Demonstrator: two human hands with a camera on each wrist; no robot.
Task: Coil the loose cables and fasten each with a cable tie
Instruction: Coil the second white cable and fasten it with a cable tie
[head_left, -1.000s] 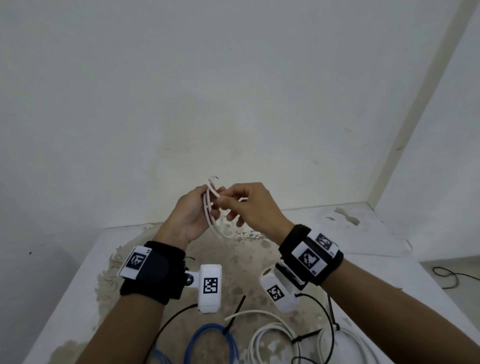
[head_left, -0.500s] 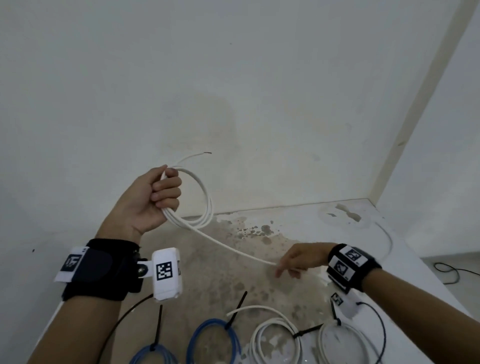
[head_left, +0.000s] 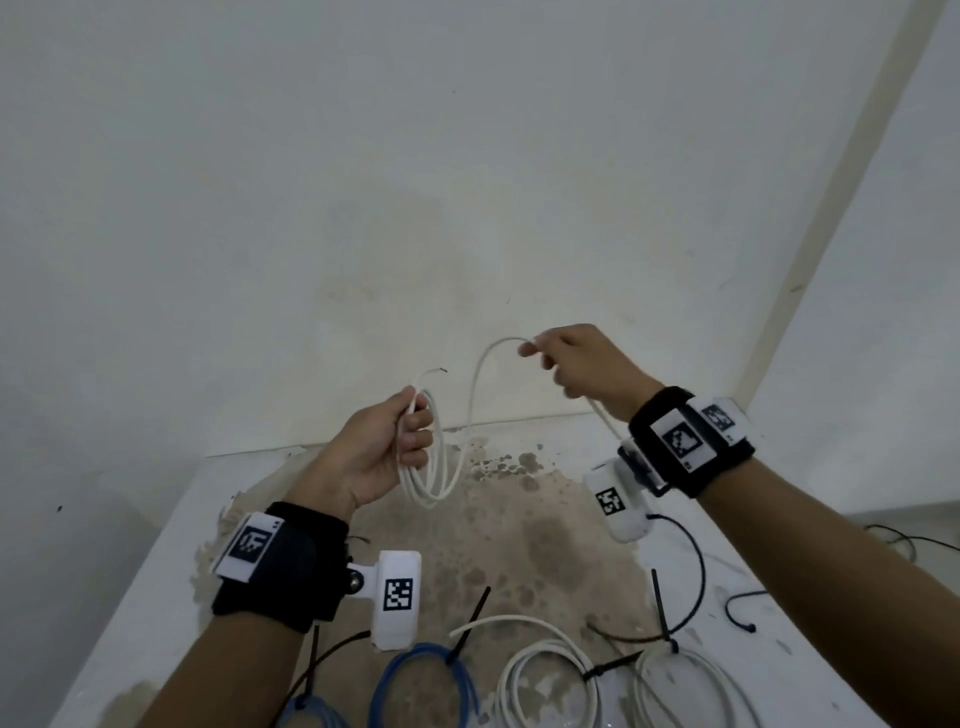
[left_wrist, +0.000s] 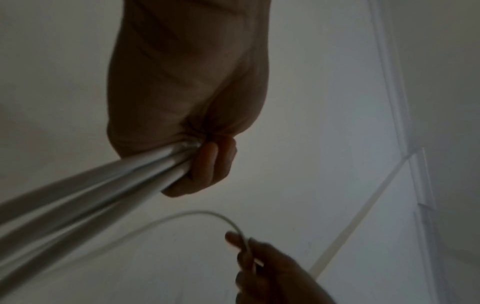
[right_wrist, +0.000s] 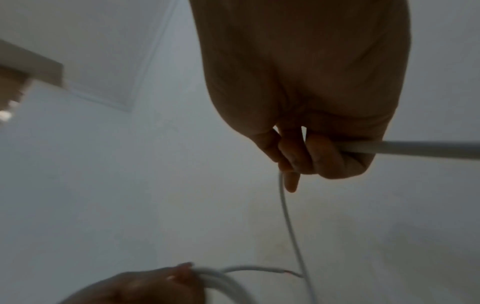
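Coiling item: white cable (head_left: 431, 467), several loops gathered mid-air in the left hand (head_left: 374, 452), fingers curled round them so they cannot spring apart. Right hand (head_left: 587, 369) pinches the free run, raised to arc the next loop. Tied coils (head_left: 550, 675) lie below on the table (head_left: 130, 623).

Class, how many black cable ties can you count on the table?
4 visible: on the left blue coil, the second blue coil, the white coil, the right white coil. The frame edge may hide others.
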